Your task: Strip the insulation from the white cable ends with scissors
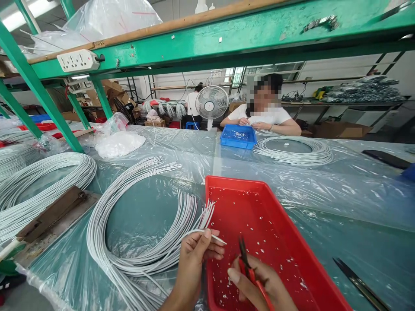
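My left hand [197, 257] pinches a white cable [218, 238] near its tip, which points right over the red tray [259, 190]. That cable comes from a large coiled bundle of white cables [100, 224] lying on the plastic-covered table, with many loose ends resting at the tray's left rim. In my right hand [259, 280] is a pair of cutters with red handles [248, 272], fingers wrapped round the grips. Its dark jaws point up and sit apart from the cable tip. Small white scraps are scattered over the tray's floor.
Dark tweezers [359, 285] lie right of the tray. More coiled cable [48, 177] and a metal block [55, 211] are at left. Across the table a person [259, 112] works beside a blue tray [238, 142] and another cable coil [298, 151]. A green shelf beam [194, 43] spans overhead.
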Demonstrator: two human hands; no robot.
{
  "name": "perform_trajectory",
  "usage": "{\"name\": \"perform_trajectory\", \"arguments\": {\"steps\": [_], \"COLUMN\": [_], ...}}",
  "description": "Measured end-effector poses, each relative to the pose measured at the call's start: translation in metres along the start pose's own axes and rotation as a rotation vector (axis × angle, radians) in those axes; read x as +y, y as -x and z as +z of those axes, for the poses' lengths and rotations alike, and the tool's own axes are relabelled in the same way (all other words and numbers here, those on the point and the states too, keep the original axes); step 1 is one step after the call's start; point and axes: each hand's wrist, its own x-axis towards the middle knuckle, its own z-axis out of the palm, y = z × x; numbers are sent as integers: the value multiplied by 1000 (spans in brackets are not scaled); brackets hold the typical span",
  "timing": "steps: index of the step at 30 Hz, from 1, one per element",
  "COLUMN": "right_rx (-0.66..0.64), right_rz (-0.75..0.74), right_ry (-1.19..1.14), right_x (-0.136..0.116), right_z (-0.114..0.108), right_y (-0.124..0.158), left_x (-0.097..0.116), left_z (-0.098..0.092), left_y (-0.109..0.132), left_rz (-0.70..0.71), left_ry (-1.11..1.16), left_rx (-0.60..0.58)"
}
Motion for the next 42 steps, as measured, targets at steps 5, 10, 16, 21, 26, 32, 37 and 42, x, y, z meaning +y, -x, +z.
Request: {"name": "perform_trajectory", "arguments": {"steps": [5,10,16,21,26,32,37,42], "right_rx": [173,108,199,214,220,209,202,162], "right_rz": [-333,-351,-374,-407,-401,-296,-233,-249], "right_ry": [-68,-196,-95,-83,57,380,619,985], "right_x": [-3,-3,-3,-5,2,17,15,4], "right_z": [-6,-8,-10,-4,-9,-19,-19,-17], "right_y": [-12,-9,-10,-18,-25,-30,-28,-23], "left_x": [-7,-19,-12,1,-5,-10,-8,-7], "left_z": [3,-1,-16,-9,-4,-15,-16,-17], "left_y": [8,15,35,28,1,-12,-8,-4], "left_rz": [-144,-294,-112,666,516,293,247,301], "left_ry": [147,202,-473,-1111,-1063,-782,-658,-700], "left_rx": [-43,-117,-352,-233,-262,-237,-202,-170]}}
